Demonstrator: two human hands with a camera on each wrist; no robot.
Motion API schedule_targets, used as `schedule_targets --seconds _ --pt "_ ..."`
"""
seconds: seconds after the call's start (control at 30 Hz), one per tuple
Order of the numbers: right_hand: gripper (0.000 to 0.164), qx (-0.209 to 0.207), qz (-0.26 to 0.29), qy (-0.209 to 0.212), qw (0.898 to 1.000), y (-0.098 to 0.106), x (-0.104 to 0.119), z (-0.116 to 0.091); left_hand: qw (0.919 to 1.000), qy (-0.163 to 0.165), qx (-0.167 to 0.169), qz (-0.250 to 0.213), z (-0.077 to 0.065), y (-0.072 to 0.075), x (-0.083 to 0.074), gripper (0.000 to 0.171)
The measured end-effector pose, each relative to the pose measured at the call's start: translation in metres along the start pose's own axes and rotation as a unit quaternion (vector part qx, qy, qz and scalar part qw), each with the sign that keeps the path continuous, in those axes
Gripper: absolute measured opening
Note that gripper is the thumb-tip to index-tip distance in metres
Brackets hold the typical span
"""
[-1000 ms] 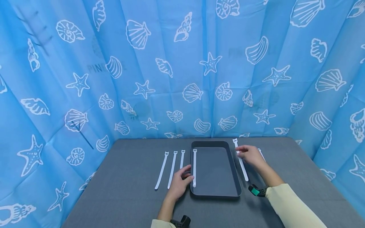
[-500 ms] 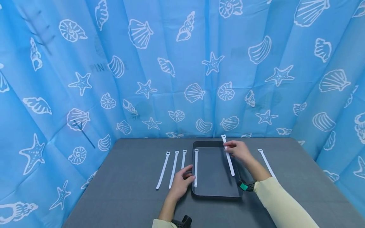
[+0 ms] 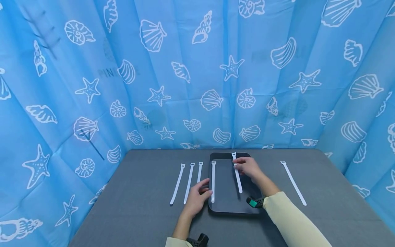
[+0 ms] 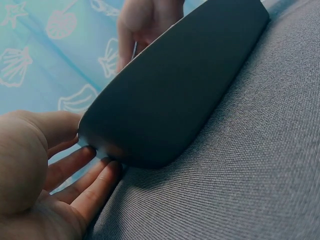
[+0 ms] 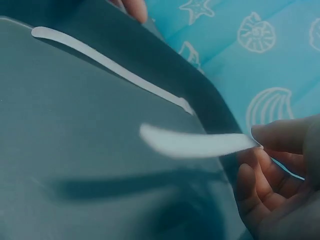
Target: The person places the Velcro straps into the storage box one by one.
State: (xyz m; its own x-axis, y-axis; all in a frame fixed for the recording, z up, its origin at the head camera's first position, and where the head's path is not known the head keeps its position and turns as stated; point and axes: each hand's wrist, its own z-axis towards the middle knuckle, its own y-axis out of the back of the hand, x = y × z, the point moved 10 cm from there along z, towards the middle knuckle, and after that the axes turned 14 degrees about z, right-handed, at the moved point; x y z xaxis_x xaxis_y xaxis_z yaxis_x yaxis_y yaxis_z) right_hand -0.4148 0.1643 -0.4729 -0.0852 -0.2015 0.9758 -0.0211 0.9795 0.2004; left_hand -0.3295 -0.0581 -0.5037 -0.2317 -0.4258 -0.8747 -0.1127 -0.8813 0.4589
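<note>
Over the dark grey tray [image 3: 226, 204], my right hand [image 3: 248, 168] pinches a white cable tie strap [image 3: 238, 180] near its slotted head. The right wrist view shows the strap's free tail [image 5: 185, 144] raised above the tray floor, casting a shadow. Another white strap [image 3: 213, 183] lies along the tray's left side. My left hand [image 3: 195, 199] holds the tray's left wall, thumb at the rim. In the left wrist view its fingers [image 4: 95, 185] press the outer wall [image 4: 165, 95] near a corner.
Left of the tray, several white straps [image 3: 177, 185] lie in a row, one partly hidden behind my left hand. A single strap [image 3: 294, 183] lies to the right. The grey tabletop [image 3: 139, 206] ends at a blue shell-patterned curtain [image 3: 172, 113].
My right hand has lifted the strap from the table right of the tray and carried it left over the tray, where it is now lower. The left hand stays at the tray's wall.
</note>
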Motion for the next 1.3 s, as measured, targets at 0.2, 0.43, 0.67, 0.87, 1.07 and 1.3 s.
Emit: schedule_targets --seconds 0.2,0.43,0.67,0.87,1.07,1.3 --pt "0.025 0.013 0.001 -0.010 1.000 -0.013 -0.010 0.007 0.9999 -0.009 -0.006 0.004 -0.009 0.008 -0.026 0.046" --pt "0.025 0.019 -0.014 -0.029 0.999 -0.023 -0.022 0.008 1.0000 0.003 -0.004 0.006 -0.001 -0.001 -0.001 0.047" --pt "0.026 0.039 -0.034 -0.020 0.998 -0.030 -0.021 0.007 0.9999 0.007 -0.004 0.011 0.003 -0.002 0.009 0.047" --pt "0.031 0.051 -0.036 -0.026 0.998 -0.032 -0.022 0.009 1.0000 0.006 -0.002 0.001 0.002 -0.002 0.009 0.047" --pt "0.034 0.060 -0.045 -0.027 0.997 -0.031 -0.021 0.010 1.0000 -0.004 -0.003 0.006 0.000 0.000 0.005 0.048" --pt "0.033 0.059 -0.084 -0.013 0.995 -0.029 -0.021 0.016 0.9998 -0.001 -0.003 0.017 0.000 0.000 0.006 0.048"
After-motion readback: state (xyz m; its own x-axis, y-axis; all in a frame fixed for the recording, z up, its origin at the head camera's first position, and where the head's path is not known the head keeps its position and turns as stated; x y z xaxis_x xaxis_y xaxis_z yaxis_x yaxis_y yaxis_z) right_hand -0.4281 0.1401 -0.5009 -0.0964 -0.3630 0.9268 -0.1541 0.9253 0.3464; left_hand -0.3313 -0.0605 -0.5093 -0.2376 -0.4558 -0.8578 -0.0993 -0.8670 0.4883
